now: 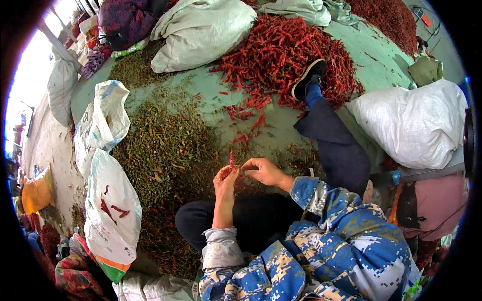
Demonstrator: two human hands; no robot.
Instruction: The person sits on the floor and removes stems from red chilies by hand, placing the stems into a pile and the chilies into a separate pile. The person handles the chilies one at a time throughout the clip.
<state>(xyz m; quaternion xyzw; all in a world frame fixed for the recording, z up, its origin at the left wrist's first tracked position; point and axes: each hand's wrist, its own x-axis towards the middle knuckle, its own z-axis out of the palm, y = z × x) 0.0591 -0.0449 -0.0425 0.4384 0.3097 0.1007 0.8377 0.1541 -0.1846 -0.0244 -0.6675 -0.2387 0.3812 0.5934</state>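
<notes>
My left hand pinches a red dried chili pepper, which points up and away from me. Close on its right is my right hand, thumb and forefinger brought together near the left fingertips. Whether anything small sits in that pinch is too fine to see. Beyond both hands, a few loose chilies trail across the green floor from a large heap of red chilies. To the left spreads a heap of greenish-brown chili stems.
My outstretched leg ends in a black shoe against the red heap. White woven sacks lie at the back and right. A printed white sack at left carries a few chilies. Another printed sack stands behind it.
</notes>
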